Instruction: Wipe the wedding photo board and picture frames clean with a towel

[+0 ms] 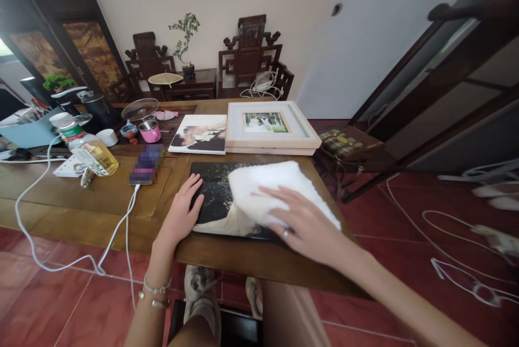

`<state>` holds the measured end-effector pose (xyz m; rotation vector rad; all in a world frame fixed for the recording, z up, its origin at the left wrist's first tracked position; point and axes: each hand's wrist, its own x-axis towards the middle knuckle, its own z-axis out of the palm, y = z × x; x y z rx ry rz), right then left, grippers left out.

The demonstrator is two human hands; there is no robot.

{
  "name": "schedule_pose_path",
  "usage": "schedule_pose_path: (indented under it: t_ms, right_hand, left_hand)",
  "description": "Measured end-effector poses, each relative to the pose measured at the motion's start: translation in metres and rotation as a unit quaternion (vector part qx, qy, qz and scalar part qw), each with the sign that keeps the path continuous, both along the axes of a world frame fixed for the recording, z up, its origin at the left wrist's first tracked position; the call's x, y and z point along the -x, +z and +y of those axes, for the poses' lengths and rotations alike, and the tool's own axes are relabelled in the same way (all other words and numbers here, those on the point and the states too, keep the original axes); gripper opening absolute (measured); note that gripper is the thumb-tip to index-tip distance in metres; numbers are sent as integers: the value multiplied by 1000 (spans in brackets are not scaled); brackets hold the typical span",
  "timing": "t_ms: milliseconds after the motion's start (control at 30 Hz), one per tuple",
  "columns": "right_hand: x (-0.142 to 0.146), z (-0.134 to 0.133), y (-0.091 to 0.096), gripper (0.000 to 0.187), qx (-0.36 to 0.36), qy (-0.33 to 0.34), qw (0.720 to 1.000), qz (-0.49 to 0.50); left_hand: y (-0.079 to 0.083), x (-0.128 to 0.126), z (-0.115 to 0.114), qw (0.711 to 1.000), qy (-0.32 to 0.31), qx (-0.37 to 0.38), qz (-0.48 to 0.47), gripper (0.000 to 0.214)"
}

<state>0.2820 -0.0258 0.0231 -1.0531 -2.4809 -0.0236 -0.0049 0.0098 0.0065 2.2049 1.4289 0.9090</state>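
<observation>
A dark, glossy photo panel (213,187) lies flat at the table's front edge, with a pale dress-like shape showing in its lower part. My left hand (184,212) rests on the panel's left edge, fingers apart and holding nothing. Over the panel's right side spreads a fluffy white cloth (279,177), which hides much of the picture. My right hand (298,217) presses on this cloth, its fingers bent over the folds. Just behind the panel are a white framed photo (302,125) and a smaller photo print (198,144).
To the left on the wooden table (174,166) are a phone (146,165) on a white cable, a bottle of yellow liquid (91,147), a pink mug (150,132) and a blue organiser (32,131). A plaid bag (339,144) sits beyond the table's right end.
</observation>
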Motion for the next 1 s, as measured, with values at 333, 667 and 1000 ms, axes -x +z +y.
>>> schedule_pose_path:
  t_ms: [333, 667, 1000]
  right_hand:
    - [-31, 29, -12, 23, -60, -116, 991, -15]
    - [12, -68, 1, 23, 5, 46, 999, 21]
    - [-14, 25, -4, 25, -43, -71, 996, -14]
  left_hand:
    - [1, -1, -1, 1000, 3, 4, -14, 39]
    - [-1, 0, 0, 1000, 4, -7, -2, 40]
    - [1, -1, -1, 1000, 2, -4, -11, 38]
